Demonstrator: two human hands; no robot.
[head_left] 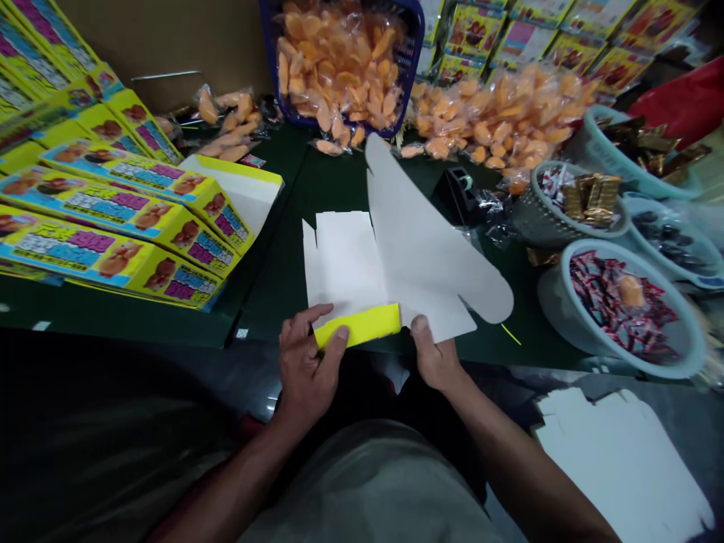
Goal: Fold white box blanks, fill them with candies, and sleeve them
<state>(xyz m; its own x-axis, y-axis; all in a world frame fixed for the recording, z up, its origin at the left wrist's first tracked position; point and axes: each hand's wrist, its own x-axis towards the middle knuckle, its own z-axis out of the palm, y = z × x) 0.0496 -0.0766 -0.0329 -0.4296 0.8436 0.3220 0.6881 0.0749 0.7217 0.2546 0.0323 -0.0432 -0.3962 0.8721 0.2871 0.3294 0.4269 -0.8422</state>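
On the carton [421,249], left hand [307,368] pinches the yellow flap [365,324], right hand [438,358] the near edge [452,332] (uneven pulling might crease it).

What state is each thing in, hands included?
Carton blank: partly folded, white face showing
Yellow flap: bent up
Left hand: gripping yellow flap
Right hand: gripping carton blank's near edge
Purple basket: uncovered, full of orange packets
Nearest tub: uncovered, holding small wrapped packets
White cardboard: lying flat
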